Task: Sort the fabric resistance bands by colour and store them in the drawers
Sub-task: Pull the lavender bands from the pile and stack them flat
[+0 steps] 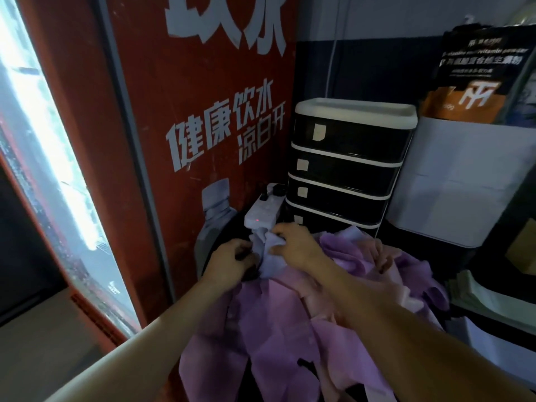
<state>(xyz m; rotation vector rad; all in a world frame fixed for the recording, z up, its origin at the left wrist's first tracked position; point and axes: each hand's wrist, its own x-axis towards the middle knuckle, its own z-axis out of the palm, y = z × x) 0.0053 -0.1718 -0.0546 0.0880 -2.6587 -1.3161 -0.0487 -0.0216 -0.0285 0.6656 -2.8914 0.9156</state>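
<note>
Two hands work at the far edge of a heap of fabric bands (278,338): the left hand (232,264) has its fingers curled in, pinching the left edge of a pale lilac band (271,253), and the right hand (293,242) lies over the same band with thumb and fingers closed on its upper folds. The band is bunched between them, raised slightly above the heap. The heap itself, purple and pink pieces overlapping and partly tangled, spreads from the hands toward the camera and to the right; what carries it is hidden under the cloth. Risks, judged: lifting the lilac band may drag neighbouring pieces with it, since the folds interlock; loose ends hang over the near edge and could slide to the floor; under this dim, tinted light pale lilac and pale pink read alike, so a wrong sort is likely. Just beyond the hands sits a white power strip (262,211) with a red light, close enough for cloth or knuckles to brush its switch. Behind it stands the black drawer unit (345,166), four drawers visible, all closed, the lowest partly masked by the heap, which would block its travel. Room: a red vending machine (179,158) walls the left, a white box (461,181) crowds the right, leaving a narrow corridor straight ahead.
</note>
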